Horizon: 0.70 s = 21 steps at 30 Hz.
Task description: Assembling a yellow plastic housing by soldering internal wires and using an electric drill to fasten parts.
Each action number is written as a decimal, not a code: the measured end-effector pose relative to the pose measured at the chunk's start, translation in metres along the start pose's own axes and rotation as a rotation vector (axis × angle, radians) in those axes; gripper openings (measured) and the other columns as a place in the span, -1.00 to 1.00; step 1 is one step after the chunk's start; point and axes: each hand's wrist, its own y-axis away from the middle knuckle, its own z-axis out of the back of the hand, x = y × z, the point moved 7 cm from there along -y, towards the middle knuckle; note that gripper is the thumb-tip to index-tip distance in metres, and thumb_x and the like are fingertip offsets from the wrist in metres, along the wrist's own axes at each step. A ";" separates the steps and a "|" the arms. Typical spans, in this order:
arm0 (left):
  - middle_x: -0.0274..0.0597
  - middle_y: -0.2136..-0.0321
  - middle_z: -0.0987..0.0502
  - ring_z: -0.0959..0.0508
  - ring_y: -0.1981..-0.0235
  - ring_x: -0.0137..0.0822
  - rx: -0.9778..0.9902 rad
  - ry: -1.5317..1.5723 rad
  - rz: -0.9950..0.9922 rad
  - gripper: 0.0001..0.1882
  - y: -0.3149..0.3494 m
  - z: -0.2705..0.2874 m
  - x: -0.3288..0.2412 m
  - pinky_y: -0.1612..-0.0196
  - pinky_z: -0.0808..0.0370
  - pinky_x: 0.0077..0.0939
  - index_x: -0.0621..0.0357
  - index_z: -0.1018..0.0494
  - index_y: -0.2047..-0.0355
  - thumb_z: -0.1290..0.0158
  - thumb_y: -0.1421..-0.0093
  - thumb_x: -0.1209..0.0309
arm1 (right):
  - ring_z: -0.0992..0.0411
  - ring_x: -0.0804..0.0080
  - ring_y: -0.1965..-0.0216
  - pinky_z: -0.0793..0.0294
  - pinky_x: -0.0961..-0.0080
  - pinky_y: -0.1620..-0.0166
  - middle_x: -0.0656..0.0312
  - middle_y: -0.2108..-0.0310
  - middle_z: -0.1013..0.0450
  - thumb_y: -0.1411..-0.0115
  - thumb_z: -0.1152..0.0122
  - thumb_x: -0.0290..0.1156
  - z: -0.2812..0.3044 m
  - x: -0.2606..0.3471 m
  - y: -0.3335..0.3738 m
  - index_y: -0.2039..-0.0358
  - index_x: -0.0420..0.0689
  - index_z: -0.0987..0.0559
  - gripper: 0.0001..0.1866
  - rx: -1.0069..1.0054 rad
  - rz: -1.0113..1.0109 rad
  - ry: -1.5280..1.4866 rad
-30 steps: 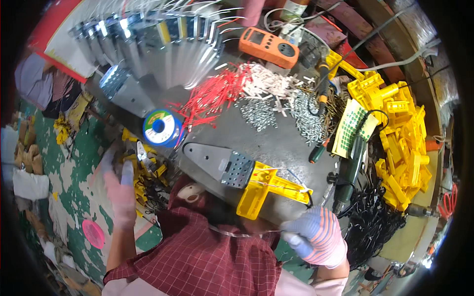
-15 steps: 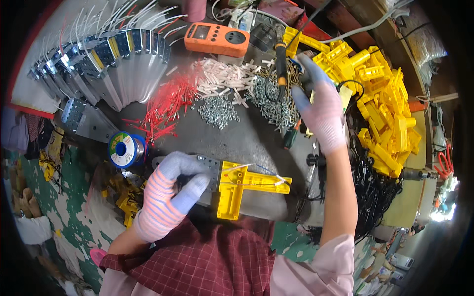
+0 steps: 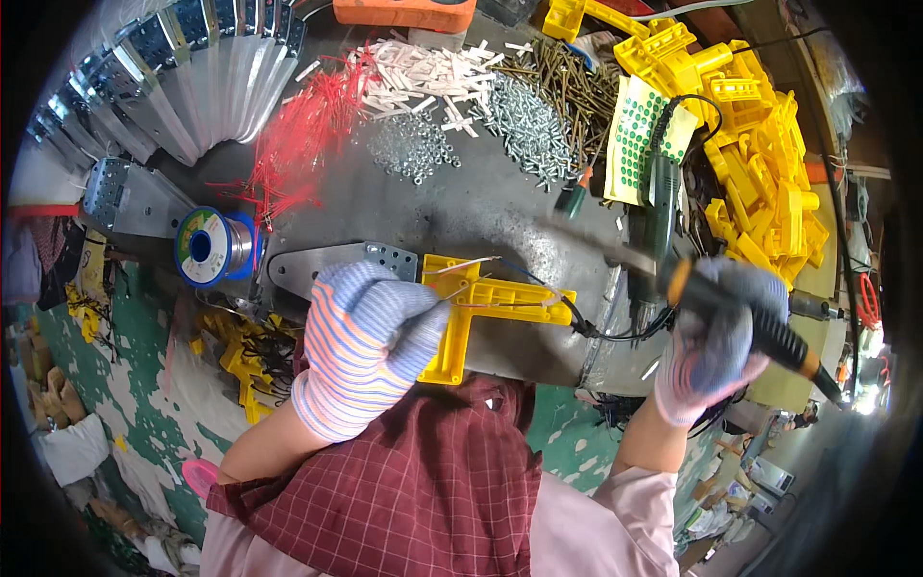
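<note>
My left hand, in a striped glove, is closed over the left side of a yellow plastic T-shaped housing. Thumb and forefinger pinch what looks like the end of a thin wire lying along it. A metal plate with holes lies flat, touching the housing's left end. At the right, my right hand is wrapped round a black soldering iron with orange bands. Its pale shaft points left, smeared by motion. A black cord joins the housing's right end.
A solder spool stands left of the plate. Farther back lie red wires, white sleeves, nuts and screws. Yellow housings are heaped at right, beside a green-dotted sheet. Metal plates fan out far left.
My right hand has come back from the far screws toward the near right, bringing the soldering iron. My left hand has moved right and closed at the wire. The view has shifted.
</note>
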 end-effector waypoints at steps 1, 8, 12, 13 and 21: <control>-0.20 0.46 -0.49 -0.50 0.45 -0.09 0.002 0.006 0.003 -0.78 0.000 -0.002 -0.001 0.37 -0.40 -0.17 0.03 -0.53 0.38 -0.33 0.03 0.38 | -0.42 0.39 0.46 -0.43 0.35 0.34 0.17 0.44 -0.45 -0.02 -0.36 -0.47 0.005 0.002 0.006 0.31 -0.20 -0.44 -0.72 0.083 -0.007 -0.127; -0.22 0.47 -0.44 -0.47 0.46 -0.09 -0.024 -0.100 -0.146 -0.75 -0.004 -0.015 -0.005 0.33 -0.36 -0.15 -0.01 -0.52 0.34 -0.29 0.07 0.34 | -0.43 0.34 0.37 -0.44 0.31 0.16 0.15 0.39 -0.47 0.00 -0.54 -0.27 0.009 -0.010 0.027 0.23 -0.19 -0.43 -0.52 -0.039 -0.069 -0.073; -0.21 0.45 -0.45 -0.47 0.46 -0.09 -0.012 -0.119 -0.153 -0.72 -0.004 -0.017 -0.003 0.33 -0.36 -0.14 0.00 -0.52 0.33 -0.28 0.09 0.32 | -0.42 0.34 0.38 -0.44 0.33 0.16 0.15 0.40 -0.47 0.02 -0.57 -0.26 -0.003 -0.002 0.024 0.23 -0.20 -0.43 -0.50 -0.007 -0.066 -0.067; -0.20 0.45 -0.45 -0.48 0.46 -0.09 -0.008 -0.116 -0.158 -0.71 -0.004 -0.018 -0.003 0.33 -0.36 -0.13 0.00 -0.52 0.33 -0.28 0.10 0.32 | -0.28 0.49 0.53 -0.36 0.42 0.27 0.22 0.44 -0.38 -0.07 -0.45 -0.21 -0.007 0.001 0.022 0.27 -0.19 -0.43 -0.58 0.019 -0.012 0.000; -0.22 0.50 -0.43 -0.46 0.47 -0.10 -0.006 -0.085 -0.138 -0.71 -0.007 -0.016 -0.005 0.32 -0.36 -0.18 0.05 -0.51 0.34 -0.30 0.11 0.52 | -0.18 0.65 0.67 -0.26 0.61 0.46 0.28 0.46 -0.35 -0.15 -0.37 -0.25 -0.013 0.008 0.018 0.30 -0.19 -0.44 -0.67 0.095 0.039 -0.001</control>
